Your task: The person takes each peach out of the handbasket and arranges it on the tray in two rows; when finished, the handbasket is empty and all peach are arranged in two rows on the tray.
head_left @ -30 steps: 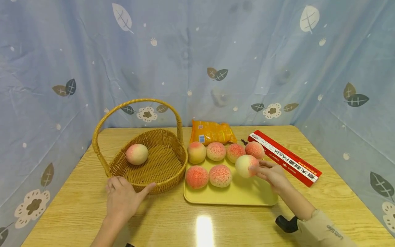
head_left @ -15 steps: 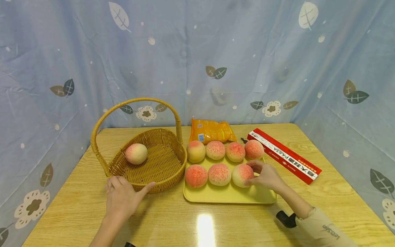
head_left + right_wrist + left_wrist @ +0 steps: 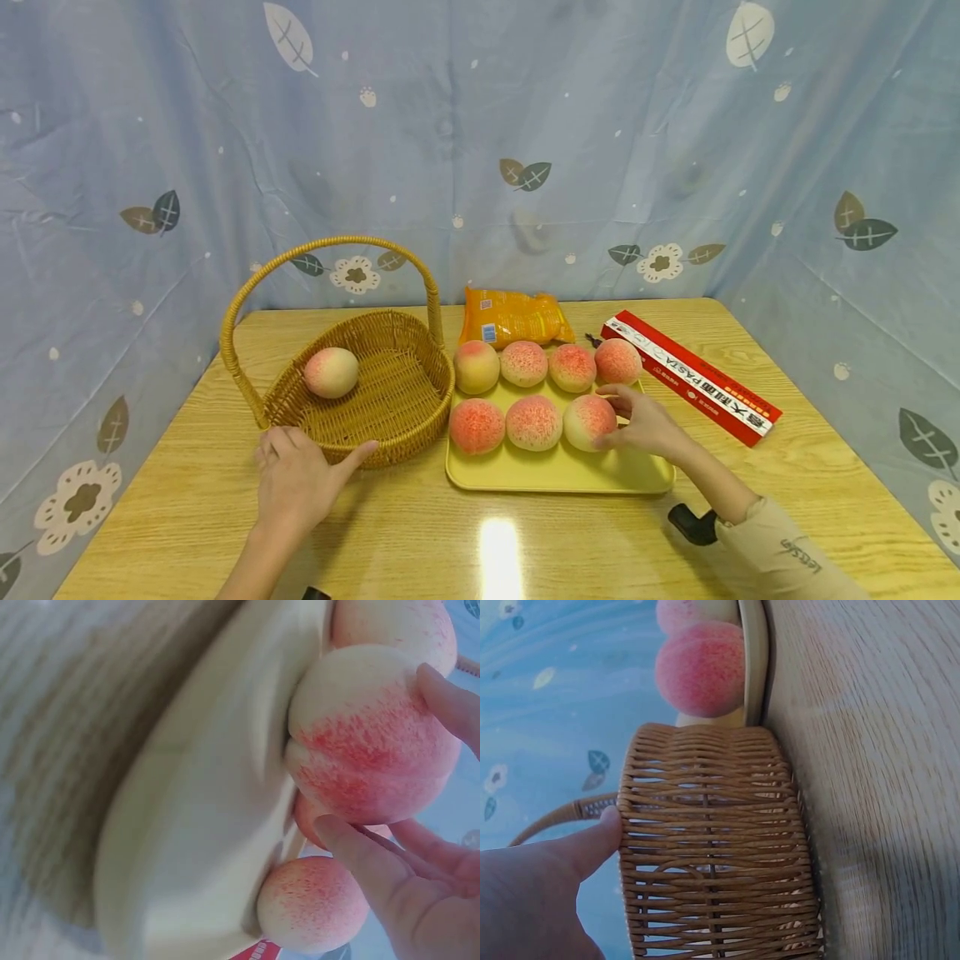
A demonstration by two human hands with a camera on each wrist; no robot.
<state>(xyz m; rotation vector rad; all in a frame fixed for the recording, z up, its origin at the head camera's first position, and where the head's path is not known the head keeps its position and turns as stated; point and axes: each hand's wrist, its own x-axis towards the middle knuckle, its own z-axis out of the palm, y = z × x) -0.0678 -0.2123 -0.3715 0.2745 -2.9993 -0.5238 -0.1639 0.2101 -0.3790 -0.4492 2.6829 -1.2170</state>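
In the head view, my left hand (image 3: pixel 296 487) holds the front rim of a wicker basket (image 3: pixel 390 450), its thumb spread along the edge. The left wrist view shows that thumb on the rim beside the woven wall (image 3: pixel 712 847). One pale peach (image 3: pixel 332 372) lies inside the basket, towards the left. On the yellow tray (image 3: pixel 555 477), my right hand (image 3: pixel 645 427) holds a pink-and-cream peach (image 3: pixel 588 422), the rightmost of the front row. In the right wrist view, thumb and fingers are on opposite sides of that peach (image 3: pixel 375 742).
More peaches (image 3: pixel 534 423) fill the front row's left part and a back row (image 3: pixel 573 367). Behind the tray lies an orange packet (image 3: pixel 513 318). A red-and-white pasta box (image 3: pixel 690 377) lies slanted at its right. The basket's tall handle (image 3: pixel 341 242) arches above it.
My right hand has lowered its peach onto the tray beside the front-row peaches, slightly leftward, and its fingers are still around it. My left hand stays at the basket rim.
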